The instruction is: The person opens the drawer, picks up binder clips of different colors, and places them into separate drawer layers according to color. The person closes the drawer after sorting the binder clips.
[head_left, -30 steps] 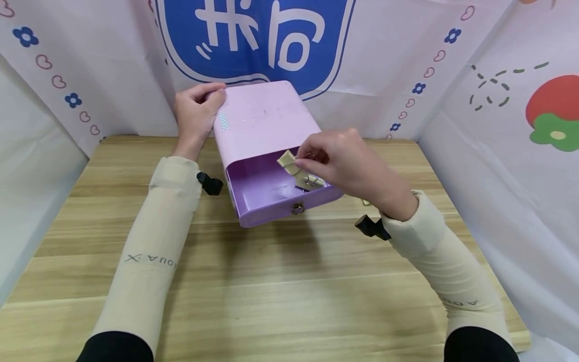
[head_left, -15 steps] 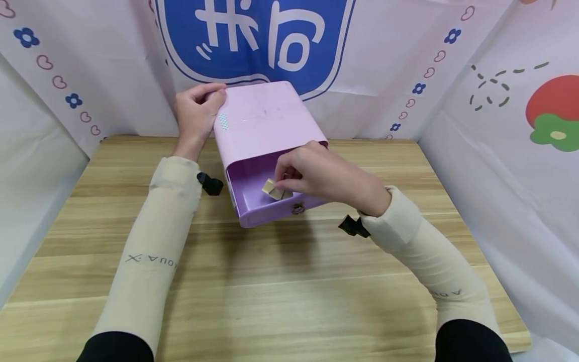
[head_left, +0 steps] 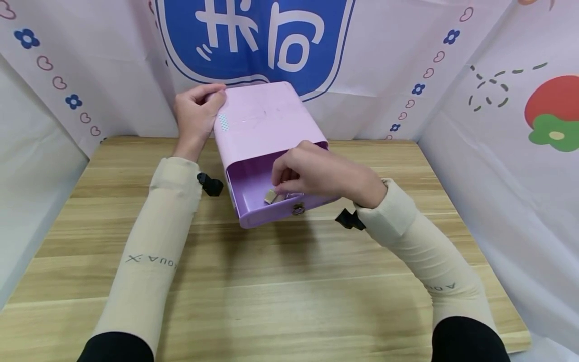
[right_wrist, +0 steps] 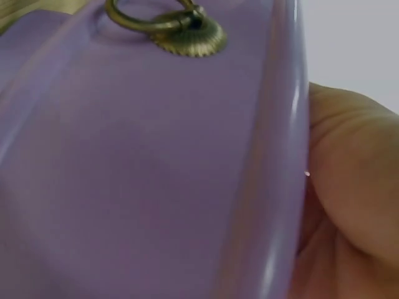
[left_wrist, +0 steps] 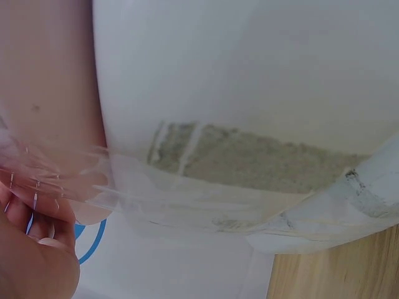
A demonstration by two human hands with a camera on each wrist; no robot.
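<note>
A pink box stands tilted against the back cloth, with its purple drawer pulled out at the front. My left hand grips the box's far left corner. Clear tape crosses the box wall beside my left fingers in the left wrist view. Over the drawer is my right hand, thumb and fingers curled. A small pale gold, bow-like piece lies right at the thumb tip, low behind the drawer front, partly hidden. I cannot tell whether the fingers still pinch it. A brass ring pull hangs on the drawer front.
The wooden table extends in front of the box and to both sides. A white printed cloth closes off the back, with a white sheet at the right. Each wrist carries a small black camera.
My right hand has moved left with the pale gold piece and lowered it into the drawer. The piece now sits lower, behind the drawer front. My left hand has stayed at the corner.
</note>
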